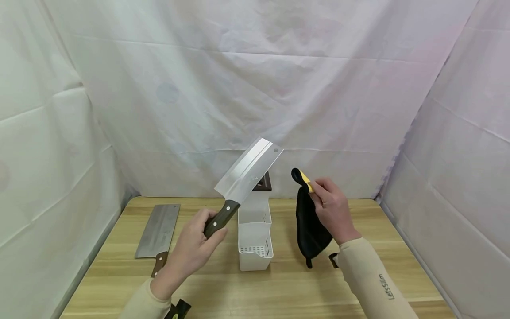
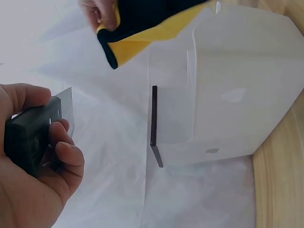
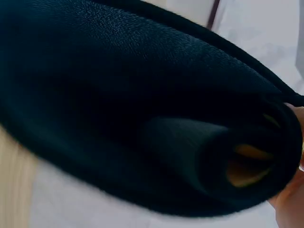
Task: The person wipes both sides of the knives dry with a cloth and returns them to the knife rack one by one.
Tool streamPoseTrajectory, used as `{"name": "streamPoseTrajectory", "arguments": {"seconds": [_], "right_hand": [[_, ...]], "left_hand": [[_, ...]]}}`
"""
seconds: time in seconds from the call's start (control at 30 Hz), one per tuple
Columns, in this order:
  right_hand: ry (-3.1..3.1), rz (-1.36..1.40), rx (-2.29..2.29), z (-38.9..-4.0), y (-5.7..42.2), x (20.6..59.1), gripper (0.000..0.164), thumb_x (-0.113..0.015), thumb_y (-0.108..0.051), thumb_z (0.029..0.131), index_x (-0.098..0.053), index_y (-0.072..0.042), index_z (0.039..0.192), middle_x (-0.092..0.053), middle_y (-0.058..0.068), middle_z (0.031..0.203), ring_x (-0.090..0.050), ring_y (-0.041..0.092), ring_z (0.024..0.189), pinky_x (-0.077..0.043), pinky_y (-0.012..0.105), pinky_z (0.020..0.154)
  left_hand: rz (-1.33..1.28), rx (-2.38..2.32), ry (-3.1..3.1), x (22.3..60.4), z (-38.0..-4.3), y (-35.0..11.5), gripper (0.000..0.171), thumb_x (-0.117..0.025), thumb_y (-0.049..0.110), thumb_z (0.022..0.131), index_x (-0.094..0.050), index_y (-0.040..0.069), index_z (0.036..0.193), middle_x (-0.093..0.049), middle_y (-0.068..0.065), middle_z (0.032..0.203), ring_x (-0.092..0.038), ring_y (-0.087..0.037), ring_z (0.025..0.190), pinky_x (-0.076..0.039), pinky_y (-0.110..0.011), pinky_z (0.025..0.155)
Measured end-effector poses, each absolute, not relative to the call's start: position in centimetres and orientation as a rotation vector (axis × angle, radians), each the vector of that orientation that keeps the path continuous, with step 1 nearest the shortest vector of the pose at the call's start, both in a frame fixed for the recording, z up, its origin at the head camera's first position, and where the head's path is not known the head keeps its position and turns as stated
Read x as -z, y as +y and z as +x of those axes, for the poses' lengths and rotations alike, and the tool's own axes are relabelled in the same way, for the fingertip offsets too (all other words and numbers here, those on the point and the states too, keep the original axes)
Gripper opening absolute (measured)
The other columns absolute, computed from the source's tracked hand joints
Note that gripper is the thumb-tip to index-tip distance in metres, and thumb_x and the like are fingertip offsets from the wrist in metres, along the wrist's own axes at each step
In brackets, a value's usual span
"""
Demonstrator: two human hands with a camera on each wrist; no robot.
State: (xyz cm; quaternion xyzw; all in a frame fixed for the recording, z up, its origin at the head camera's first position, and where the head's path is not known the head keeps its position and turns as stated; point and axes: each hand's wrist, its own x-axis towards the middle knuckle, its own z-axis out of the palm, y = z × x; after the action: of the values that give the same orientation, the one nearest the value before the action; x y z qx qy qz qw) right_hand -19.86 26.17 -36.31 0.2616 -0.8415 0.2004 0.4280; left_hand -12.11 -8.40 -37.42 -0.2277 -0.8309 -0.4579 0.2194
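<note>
My left hand (image 1: 193,250) grips a cleaver (image 1: 250,170) by its dark, riveted handle, the broad shiny blade raised and slanting up to the right. In the left wrist view the fingers curl round the handle's butt, and little of the blade shows. My right hand (image 1: 334,210) pinches a black and yellow cloth (image 1: 311,232) near its top edge. The cloth hangs down with its black side showing and a folded flap of yellow at the top. In the right wrist view the cloth (image 3: 118,85) covers most of the picture and hides most of the hand.
A white holder (image 1: 255,262) with slotted front compartments stands mid-table, its dark brown top (image 1: 263,182) partly behind the raised blade. A second cleaver (image 1: 158,232) with a brown handle lies flat on the wooden table (image 1: 279,290) at left. White curtains (image 1: 255,88) enclose the back and sides.
</note>
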Motion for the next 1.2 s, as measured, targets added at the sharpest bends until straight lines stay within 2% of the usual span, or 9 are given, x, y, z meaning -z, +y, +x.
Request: {"name": "streamPoseTrajectory", "arguments": {"seconds": [0.3,0.7,0.97,1.2], "right_hand": [[-2.221,0.68,-0.429,-20.1,27.9,38.7,0.032,-0.082,0.011,0.079,-0.076,0.004,0.11,-0.065,0.014,0.099,-0.065,0.029,0.083,-0.06,0.043,0.07],[-2.475,0.736,-0.351,-18.4,29.5,43.8,0.037,-0.084,0.01,0.077,-0.077,0.001,0.112,-0.068,0.01,0.102,-0.068,0.023,0.084,-0.059,0.035,0.068],[-2.636,0.782,-0.363,-16.5,29.7,45.6,0.034,-0.082,0.01,0.08,-0.077,-0.002,0.111,-0.066,0.005,0.101,-0.065,0.017,0.084,-0.058,0.028,0.07],[-2.729,0.907,-0.327,-15.6,29.6,46.4,0.031,-0.078,0.014,0.081,-0.076,-0.001,0.108,-0.065,0.004,0.098,-0.065,0.018,0.084,-0.059,0.028,0.072]], "left_hand": [[-0.616,1.266,-2.326,37.3,-11.9,-8.7,0.018,-0.076,0.009,0.091,-0.065,0.007,0.105,-0.052,0.005,0.08,-0.046,-0.007,0.065,-0.041,-0.026,0.054],[-0.593,1.302,-2.346,37.1,-11.8,-9.4,0.018,-0.075,0.009,0.092,-0.067,0.004,0.108,-0.055,0.003,0.081,-0.047,-0.007,0.066,-0.042,-0.026,0.055],[-0.589,1.332,-2.383,36.7,-11.8,-9.7,0.016,-0.072,0.013,0.096,-0.068,0.004,0.108,-0.055,0.003,0.079,-0.046,-0.007,0.063,-0.041,-0.026,0.054],[-0.585,1.34,-2.404,36.4,-11.9,-10.0,0.016,-0.069,0.014,0.098,-0.069,0.003,0.108,-0.053,0.004,0.073,-0.045,-0.005,0.057,-0.041,-0.026,0.05]]}}
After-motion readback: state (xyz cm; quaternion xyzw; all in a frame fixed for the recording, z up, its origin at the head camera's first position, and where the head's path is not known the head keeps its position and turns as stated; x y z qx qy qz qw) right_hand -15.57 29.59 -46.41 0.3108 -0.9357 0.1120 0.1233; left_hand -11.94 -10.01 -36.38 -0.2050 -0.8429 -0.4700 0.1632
